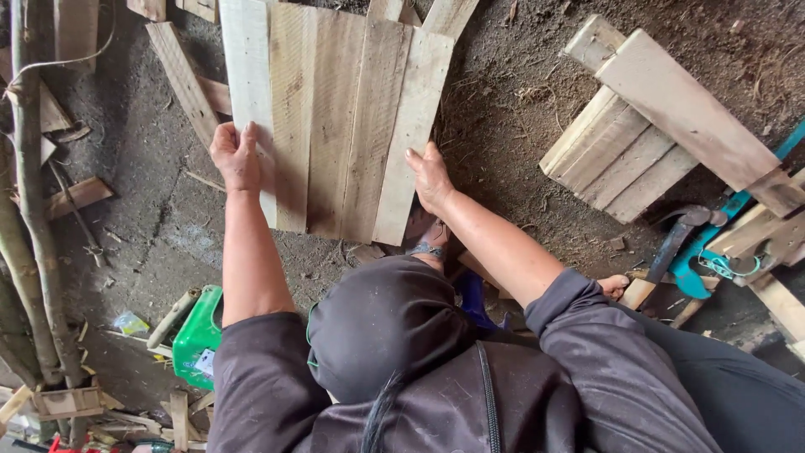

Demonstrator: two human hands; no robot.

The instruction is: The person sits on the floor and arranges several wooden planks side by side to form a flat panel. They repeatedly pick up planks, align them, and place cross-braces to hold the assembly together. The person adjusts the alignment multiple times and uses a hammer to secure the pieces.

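Note:
A panel of several pale wooden planks lies side by side on the dirt floor in front of me. My left hand grips the panel's left plank near its lower end, with the fingers curled over the edge. At the panel's right edge, my right hand is pressed against the outermost plank. Both arms reach forward in dark sleeves. A sandalled foot shows just below the panel's lower edge.
A stack of short planks with a long board across it lies to the right. A hammer and a teal tool lie nearby. A green container sits lower left. Thin branches stand at the left.

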